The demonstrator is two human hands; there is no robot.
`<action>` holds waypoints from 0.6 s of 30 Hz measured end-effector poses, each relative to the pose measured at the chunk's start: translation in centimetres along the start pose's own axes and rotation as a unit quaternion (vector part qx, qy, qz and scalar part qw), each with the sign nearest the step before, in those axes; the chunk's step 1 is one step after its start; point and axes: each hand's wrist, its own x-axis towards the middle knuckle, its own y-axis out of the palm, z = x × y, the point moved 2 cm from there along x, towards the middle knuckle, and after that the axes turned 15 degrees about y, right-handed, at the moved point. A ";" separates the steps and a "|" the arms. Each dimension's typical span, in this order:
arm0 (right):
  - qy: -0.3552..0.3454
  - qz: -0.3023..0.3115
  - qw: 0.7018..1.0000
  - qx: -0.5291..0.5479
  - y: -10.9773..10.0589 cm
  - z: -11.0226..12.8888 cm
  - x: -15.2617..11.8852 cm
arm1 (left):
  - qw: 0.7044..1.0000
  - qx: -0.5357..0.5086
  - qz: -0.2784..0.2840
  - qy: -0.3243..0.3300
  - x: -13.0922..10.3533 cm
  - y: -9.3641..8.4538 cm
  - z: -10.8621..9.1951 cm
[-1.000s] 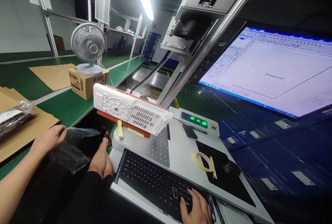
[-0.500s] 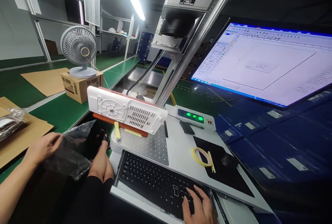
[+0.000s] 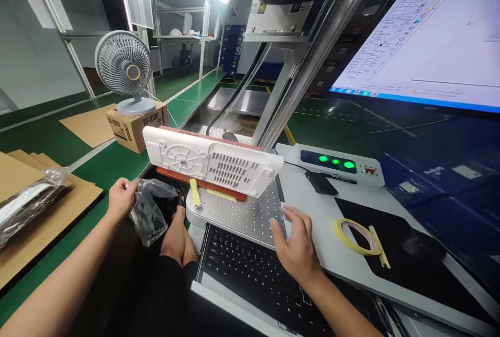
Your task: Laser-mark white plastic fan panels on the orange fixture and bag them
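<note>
Right hand (image 3: 297, 246) looks empty to me, fingers loosely spread, just in front of the white vented panel (image 3: 211, 162) and a bit to its right, over the keyboard (image 3: 250, 274). Can't tell if it's touching anything. Left hand (image 3: 122, 201) is pinching a clear plastic bag (image 3: 150, 212) in front of the panel's left end. Panel itself sits up on edge above the dotted metal plate (image 3: 250, 217), with an orange strip (image 3: 167, 175) along its lower edge. Can't see how it's held, so if it's only resting there, I reckon a bump from a knuckle could tip it over. Dropping that wrist might also hit stray keys. And the bag's floppy: if the fan (image 3: 123, 63) behind the panel's left end is running (no idea), a gust could flap it into the panel or that yellow tape tab (image 3: 194, 194) below it.
</note>
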 end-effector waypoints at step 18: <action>0.266 -0.034 0.902 0.338 10.3 1.2 8.9 | 0.980 -0.134 0.128 -0.070 9.2 8.7 0.4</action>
